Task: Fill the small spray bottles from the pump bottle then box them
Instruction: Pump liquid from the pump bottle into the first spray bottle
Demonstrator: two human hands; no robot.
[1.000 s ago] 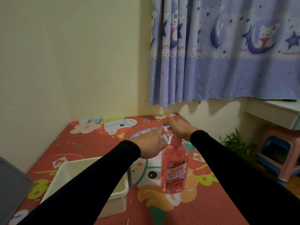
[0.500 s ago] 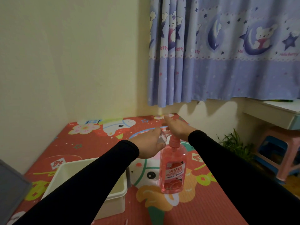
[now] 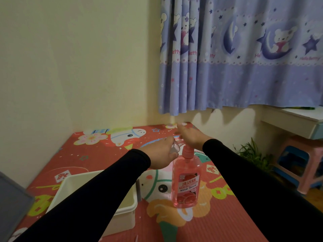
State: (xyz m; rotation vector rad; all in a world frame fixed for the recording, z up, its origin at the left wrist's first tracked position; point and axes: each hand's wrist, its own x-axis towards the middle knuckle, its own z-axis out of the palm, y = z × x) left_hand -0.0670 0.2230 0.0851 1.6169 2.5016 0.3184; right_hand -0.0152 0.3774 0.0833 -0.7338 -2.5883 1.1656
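Pink pump bottle (image 3: 186,182) stands up on the red mat (image 3: 218,220), right hand (image 3: 189,137) lies flat with straight fingers on its pump top, left hand (image 3: 161,154) curls around a small clear spray bottle (image 3: 52,148) beside the pump, white box (image 3: 125,209) sits to the left
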